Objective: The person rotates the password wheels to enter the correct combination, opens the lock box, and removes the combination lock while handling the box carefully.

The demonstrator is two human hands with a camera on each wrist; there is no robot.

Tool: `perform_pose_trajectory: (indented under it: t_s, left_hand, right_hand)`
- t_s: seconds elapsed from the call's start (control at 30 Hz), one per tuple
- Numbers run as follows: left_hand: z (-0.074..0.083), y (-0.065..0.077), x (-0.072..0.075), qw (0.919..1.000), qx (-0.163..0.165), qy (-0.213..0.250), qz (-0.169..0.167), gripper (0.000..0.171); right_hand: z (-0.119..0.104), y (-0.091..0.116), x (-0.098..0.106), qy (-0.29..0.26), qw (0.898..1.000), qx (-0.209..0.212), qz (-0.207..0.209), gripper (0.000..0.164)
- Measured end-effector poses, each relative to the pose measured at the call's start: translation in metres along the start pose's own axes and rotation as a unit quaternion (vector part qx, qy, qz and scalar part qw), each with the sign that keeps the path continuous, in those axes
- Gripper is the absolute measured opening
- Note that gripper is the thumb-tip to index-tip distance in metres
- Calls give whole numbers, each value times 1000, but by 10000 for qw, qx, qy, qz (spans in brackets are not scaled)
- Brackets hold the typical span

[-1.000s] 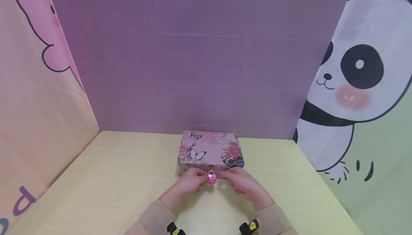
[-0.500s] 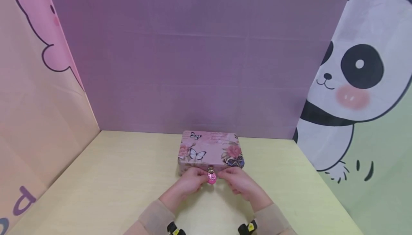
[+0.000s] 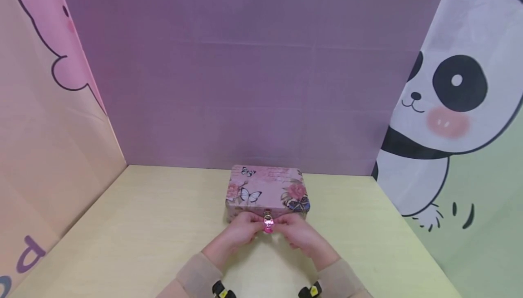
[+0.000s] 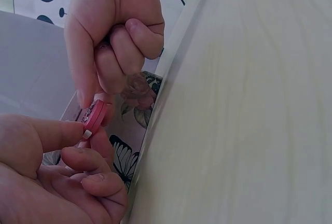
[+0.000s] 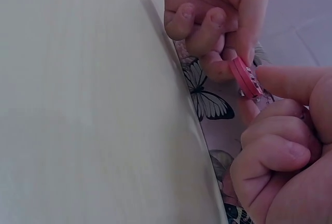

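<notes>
A small pink padlock hangs by its metal shackle from the clasp at the front of a pink box printed with butterflies and roses. My left hand pinches the padlock between thumb and index finger from the left. From the right, my right hand has its thumb and index finger on the padlock's other side, its remaining fingers curled. In the left wrist view the padlock shows its edge, with dark markings on one face. Fingertips cover parts of the padlock in the right wrist view.
The box stands at the back of a pale wooden table, close to a purple backdrop. A panda-printed panel rises on the right, a pinkish printed panel on the left. Each wrist wears a black and yellow device.
My right hand has moved left along the box front and now meets the padlock. The padlock's face has tilted slightly. My left hand and the box have stayed in place.
</notes>
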State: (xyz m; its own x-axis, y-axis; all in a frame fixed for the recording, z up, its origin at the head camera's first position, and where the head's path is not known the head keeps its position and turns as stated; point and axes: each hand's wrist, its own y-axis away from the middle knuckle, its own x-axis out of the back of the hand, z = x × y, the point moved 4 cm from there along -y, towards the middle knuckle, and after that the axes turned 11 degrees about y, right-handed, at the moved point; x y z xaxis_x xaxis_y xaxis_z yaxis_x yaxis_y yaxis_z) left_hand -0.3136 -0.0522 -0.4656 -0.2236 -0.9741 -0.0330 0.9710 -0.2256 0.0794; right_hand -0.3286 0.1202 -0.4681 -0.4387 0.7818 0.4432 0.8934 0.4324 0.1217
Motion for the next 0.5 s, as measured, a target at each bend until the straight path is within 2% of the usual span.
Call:
perform_pose_trajectory:
  t_s: [0.27, 0.5]
  left_hand:
    - [1, 1, 1, 10000, -67, -20, -42, 13]
    - [1, 2, 1, 9999, -105, -2, -54, 14]
  right_hand:
    - [-1, -1, -6, 100, 9999, 44, 123, 16]
    - [-1, 0, -8, 109, 9999, 40, 23, 21]
